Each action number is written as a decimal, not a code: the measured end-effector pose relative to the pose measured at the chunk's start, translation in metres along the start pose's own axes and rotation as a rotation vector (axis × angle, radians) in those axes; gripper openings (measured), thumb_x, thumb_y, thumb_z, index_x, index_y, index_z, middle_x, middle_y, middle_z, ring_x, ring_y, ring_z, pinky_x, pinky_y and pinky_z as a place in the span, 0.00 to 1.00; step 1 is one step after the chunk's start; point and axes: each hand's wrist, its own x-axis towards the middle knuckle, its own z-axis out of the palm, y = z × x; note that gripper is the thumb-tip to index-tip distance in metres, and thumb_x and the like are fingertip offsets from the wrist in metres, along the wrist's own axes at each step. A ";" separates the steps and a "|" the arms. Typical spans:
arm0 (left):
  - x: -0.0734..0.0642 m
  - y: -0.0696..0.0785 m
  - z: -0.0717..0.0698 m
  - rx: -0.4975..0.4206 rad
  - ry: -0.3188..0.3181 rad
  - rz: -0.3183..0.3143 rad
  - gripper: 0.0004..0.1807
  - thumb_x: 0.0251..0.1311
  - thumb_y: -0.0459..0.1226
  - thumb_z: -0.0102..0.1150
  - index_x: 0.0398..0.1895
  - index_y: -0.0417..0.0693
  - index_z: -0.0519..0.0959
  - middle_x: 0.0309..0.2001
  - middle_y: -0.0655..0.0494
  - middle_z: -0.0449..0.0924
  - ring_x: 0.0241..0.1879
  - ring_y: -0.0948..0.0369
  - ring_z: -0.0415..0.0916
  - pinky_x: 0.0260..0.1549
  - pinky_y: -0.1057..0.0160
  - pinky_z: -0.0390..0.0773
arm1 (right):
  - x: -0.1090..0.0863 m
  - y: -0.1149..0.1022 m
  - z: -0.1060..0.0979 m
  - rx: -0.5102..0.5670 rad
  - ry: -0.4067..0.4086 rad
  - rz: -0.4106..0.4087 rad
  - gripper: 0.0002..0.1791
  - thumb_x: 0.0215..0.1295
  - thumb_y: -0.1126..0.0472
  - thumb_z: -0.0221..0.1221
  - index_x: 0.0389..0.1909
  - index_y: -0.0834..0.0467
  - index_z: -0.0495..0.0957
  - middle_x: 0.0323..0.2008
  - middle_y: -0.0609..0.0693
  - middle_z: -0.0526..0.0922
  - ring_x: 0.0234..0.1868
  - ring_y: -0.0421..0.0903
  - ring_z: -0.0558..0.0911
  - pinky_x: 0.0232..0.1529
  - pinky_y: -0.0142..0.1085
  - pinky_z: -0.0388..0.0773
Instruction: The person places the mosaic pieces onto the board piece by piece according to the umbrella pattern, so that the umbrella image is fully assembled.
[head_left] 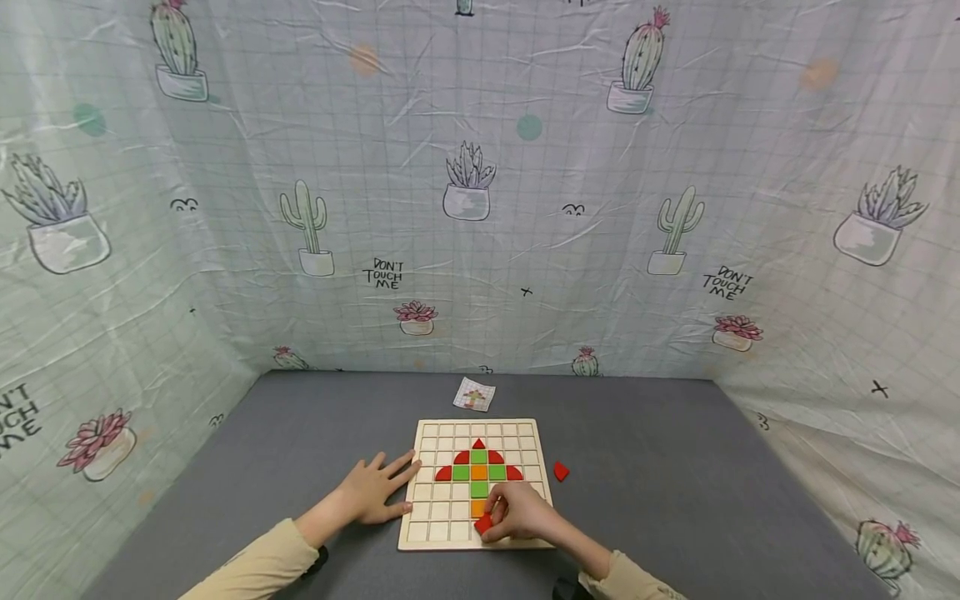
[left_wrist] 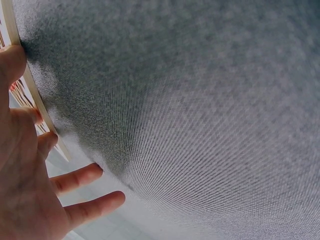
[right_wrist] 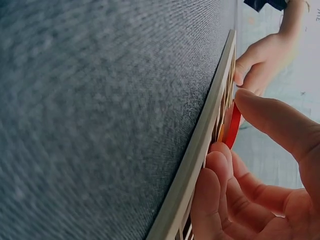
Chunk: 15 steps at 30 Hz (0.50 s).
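A pale wooden grid board [head_left: 431, 531] lies on the grey table, bearing a pattern of red, green and orange tiles. Between thumb and fingers, my right hand [head_left: 522, 510] pinches a red tile [head_left: 483, 524] low over the board, just below the lower orange tile [head_left: 477, 508]. That red tile [right_wrist: 233, 126] appears edge-on and tilted in the right wrist view. Spread fingers of my left hand [head_left: 367, 490] touch the board's left edge; in the left wrist view the thumb rests against its rim [left_wrist: 35, 95].
One loose red tile [head_left: 561, 472] lies right of the board. Behind the board is a small pattern card [head_left: 474, 395] showing a similar coloured figure. A cactus-print cloth [head_left: 480, 275] hangs around the grey table [head_left: 637, 467].
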 end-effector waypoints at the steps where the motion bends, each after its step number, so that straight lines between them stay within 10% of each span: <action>1: 0.000 0.000 0.000 0.000 0.000 0.000 0.36 0.57 0.61 0.42 0.67 0.58 0.56 0.68 0.57 0.53 0.61 0.42 0.59 0.50 0.40 0.64 | 0.000 0.000 0.000 -0.002 0.001 -0.001 0.16 0.34 0.64 0.72 0.24 0.63 0.76 0.15 0.49 0.77 0.16 0.32 0.69 0.20 0.25 0.66; 15: -0.001 0.000 -0.002 -0.001 -0.005 0.004 0.36 0.57 0.61 0.42 0.67 0.57 0.57 0.68 0.56 0.54 0.61 0.41 0.59 0.50 0.40 0.64 | -0.002 -0.004 -0.001 -0.008 -0.011 -0.026 0.11 0.36 0.72 0.67 0.24 0.65 0.77 0.15 0.54 0.78 0.13 0.31 0.69 0.15 0.25 0.67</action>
